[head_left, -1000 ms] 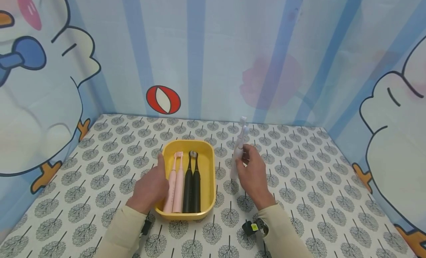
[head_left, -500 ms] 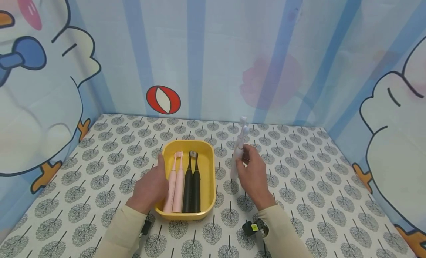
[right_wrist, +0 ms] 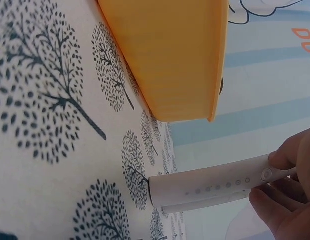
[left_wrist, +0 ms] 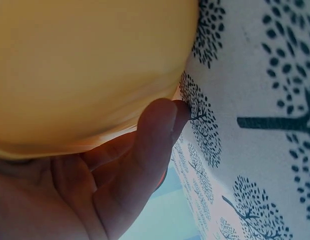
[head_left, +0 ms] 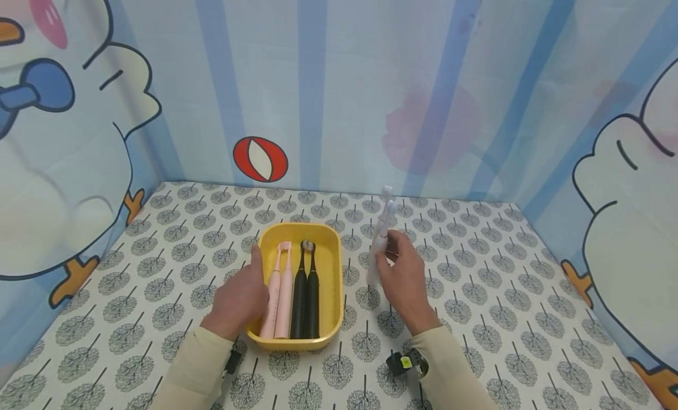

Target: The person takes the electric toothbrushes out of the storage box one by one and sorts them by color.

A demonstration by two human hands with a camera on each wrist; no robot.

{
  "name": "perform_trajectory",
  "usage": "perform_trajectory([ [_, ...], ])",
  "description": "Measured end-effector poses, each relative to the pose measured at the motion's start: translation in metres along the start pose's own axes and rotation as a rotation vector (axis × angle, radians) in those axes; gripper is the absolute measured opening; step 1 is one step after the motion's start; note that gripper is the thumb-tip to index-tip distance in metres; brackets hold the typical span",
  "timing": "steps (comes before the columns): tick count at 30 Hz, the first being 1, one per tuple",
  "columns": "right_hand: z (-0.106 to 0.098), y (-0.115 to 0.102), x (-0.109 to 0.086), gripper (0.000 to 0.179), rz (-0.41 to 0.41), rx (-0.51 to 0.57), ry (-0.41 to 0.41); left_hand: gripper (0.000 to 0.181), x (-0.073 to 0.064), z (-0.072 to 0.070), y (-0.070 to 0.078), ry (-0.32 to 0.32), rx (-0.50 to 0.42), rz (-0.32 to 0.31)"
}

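A yellow plastic box (head_left: 332, 280) stands on the patterned cloth, with two pink electric toothbrushes (head_left: 285, 298) and two black electric toothbrushes (head_left: 312, 298) lying side by side in it, heads toward the back. My left hand (head_left: 241, 298) holds the box's left side, thumb along the rim; in the left wrist view its fingers (left_wrist: 139, 155) curve against the outer wall. To the right of the box, my right hand (head_left: 405, 275) pinches two white electric toothbrushes (head_left: 379, 245) upright, heads up. Their handle bottoms (right_wrist: 162, 192) come down close to the cloth in the right wrist view.
A white cloth (head_left: 477, 316) printed with grey trees covers the table. Behind it hangs a light blue striped curtain (head_left: 349, 104) with cartoon figures at both sides. Wrist-worn devices (head_left: 405, 362) sit at both cuffs.
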State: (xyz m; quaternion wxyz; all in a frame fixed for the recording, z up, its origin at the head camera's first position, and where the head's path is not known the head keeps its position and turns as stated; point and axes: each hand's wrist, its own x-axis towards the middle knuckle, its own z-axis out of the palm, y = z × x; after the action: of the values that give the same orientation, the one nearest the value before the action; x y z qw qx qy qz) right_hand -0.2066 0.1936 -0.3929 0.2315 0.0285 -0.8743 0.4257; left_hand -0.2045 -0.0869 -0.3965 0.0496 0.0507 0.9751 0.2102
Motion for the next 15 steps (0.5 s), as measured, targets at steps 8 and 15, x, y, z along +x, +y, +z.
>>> perform_trajectory([
  [8,-0.0025,-0.0027,-0.0002,0.041,-0.027,-0.037,0.029,0.073,-0.0005,-0.0001,0.0008,-0.002,-0.002,-0.013],
  [15,-0.0044,-0.0038,-0.0011,0.043,-0.016,-0.025,0.016,0.074,-0.0007,0.0000,0.0012,0.002,-0.005,-0.004],
])
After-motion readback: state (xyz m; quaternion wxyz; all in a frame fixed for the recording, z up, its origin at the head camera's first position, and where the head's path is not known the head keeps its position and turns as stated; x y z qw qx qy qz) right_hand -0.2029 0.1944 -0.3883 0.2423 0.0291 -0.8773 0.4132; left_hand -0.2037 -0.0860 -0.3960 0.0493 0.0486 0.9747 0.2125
